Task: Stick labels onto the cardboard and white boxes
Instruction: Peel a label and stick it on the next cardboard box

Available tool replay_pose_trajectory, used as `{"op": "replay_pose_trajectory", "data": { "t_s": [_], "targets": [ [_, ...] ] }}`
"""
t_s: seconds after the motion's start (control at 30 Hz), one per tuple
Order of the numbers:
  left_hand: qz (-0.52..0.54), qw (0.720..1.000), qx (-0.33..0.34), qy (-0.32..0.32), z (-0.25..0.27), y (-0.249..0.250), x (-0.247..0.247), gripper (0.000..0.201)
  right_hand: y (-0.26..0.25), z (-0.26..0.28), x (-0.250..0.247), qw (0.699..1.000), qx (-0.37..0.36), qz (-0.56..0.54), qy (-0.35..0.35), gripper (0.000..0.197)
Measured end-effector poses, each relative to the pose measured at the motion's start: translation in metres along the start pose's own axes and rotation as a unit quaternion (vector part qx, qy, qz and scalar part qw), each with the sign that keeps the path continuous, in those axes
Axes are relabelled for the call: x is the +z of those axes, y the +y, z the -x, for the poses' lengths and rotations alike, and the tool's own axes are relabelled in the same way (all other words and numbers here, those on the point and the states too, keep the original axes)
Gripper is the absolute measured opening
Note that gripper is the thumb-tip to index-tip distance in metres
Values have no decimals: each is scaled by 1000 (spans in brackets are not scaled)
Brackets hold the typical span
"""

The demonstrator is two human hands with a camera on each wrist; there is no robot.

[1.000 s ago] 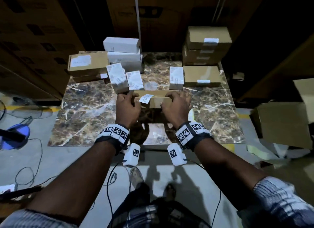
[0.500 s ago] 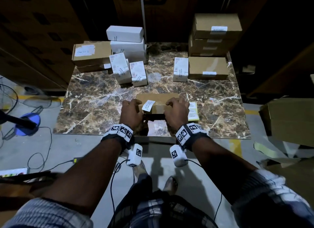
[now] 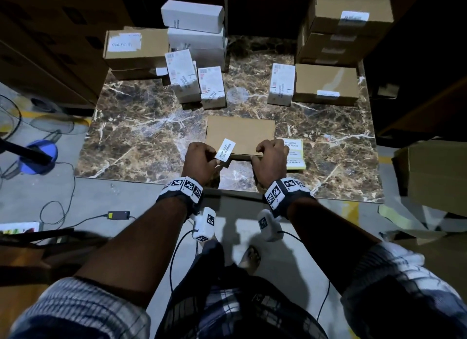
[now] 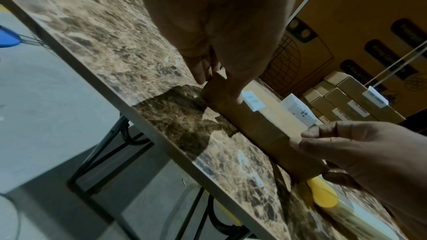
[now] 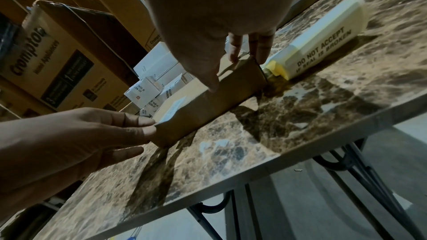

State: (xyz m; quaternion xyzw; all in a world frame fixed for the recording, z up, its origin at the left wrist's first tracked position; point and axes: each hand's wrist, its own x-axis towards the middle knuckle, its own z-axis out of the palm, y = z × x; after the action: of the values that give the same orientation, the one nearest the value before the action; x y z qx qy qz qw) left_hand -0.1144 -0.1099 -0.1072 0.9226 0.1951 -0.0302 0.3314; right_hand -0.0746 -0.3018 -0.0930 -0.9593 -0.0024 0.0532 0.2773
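A brown marble-patterned tabletop on black metal legs carries everything. At its far right corner stands a stack of brown cardboard boxes, each with a small white label; at the far left, a labelled cardboard box sits beside stacked plain white cartons, with three smaller white printed boxes nearer the middle.

Close to the near edge lies the flat brown cardboard box being worked on. The left hand grips its near-left corner, fingers curled onto the top and thumb on the front face, and a small white "DO NOT ACCEPT IF SEAL IS BROKEN" label sticks up from those fingers, tilted over the box's top — whether it already touches the cardboard I cannot tell. The right hand clamps the near-right corner, fingers curled over the edge. Just right of that hand lies a yellow-backed strip of the same labels.
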Motion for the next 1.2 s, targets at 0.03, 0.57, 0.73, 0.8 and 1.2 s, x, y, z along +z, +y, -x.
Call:
{"op": "replay_pose_trajectory", "data": {
  "t_s": [0.03, 0.57, 0.73, 0.8, 1.2],
  "targets": [
    [3, 1000, 0, 7, 1, 0, 0, 25, 0, 0, 0, 1000, -3, 3, 2, 23],
    [127, 985, -113, 20, 16, 17, 3, 19, -18, -5, 4, 966, -222, 68, -117, 42],
    [175, 973, -141, 59, 14, 26, 2, 18, -14, -9, 0, 957, -236, 86, -142, 52],
    [181, 971, -138, 67, 14, 28, 0, 18, -15, -11, -3, 959, -231, 78, -147, 52],
    [71, 995, 31, -57, 19, 33, -25, 18, -18, -32, -20, 963, -69, -198, -167, 19]
  ]
}}
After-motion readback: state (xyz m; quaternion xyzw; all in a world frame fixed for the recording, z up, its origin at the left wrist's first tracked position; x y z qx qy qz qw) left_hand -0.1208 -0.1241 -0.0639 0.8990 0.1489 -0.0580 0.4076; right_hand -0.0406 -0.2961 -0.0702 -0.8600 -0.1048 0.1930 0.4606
